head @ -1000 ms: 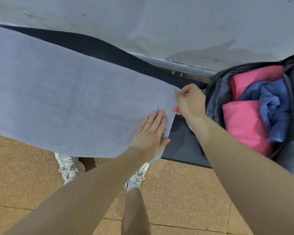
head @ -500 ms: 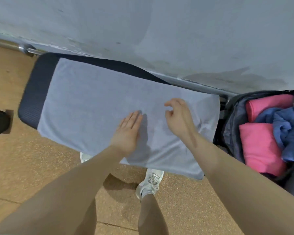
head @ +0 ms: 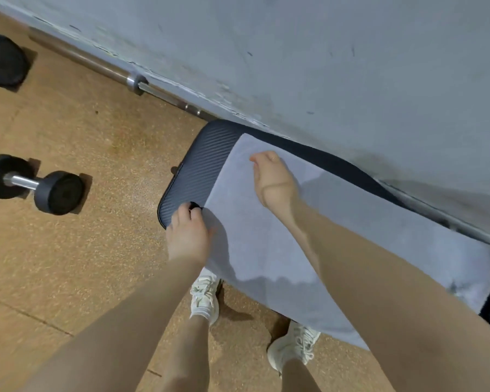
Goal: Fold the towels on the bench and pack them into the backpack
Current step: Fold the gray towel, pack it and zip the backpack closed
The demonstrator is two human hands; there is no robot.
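From the head view, your grey towel (head: 309, 244) lies spread flat along the dark padded counter (head: 198, 165), its near edge hanging over the front above your shoes (head: 205, 297). Half a second ago both hands sat near the towel's middle; now they have travelled to its left end. Your left hand (head: 187, 236) is at the near left corner, fingers curled down over the edge where towel meets counter, though whether they already pinch the cloth is hard to tell from here. Your right hand (head: 275, 179) is at the far left corner, fingers (head: 256, 159) drawn together and bent toward the fabric, apparently closing on the corner, but no clear pinch shows.

The view has also swung left: the backpack that was at the right side before is now out of frame, so you cannot check its contents from here.

What this means, as a judgement: smoothing is finished and you are setting up the first fold, likely carrying this left end over toward the right. Packing comes later.

A dumbbell (head: 31, 183) and a barbell (head: 136, 83) lie on the floor, well apart from the towel.
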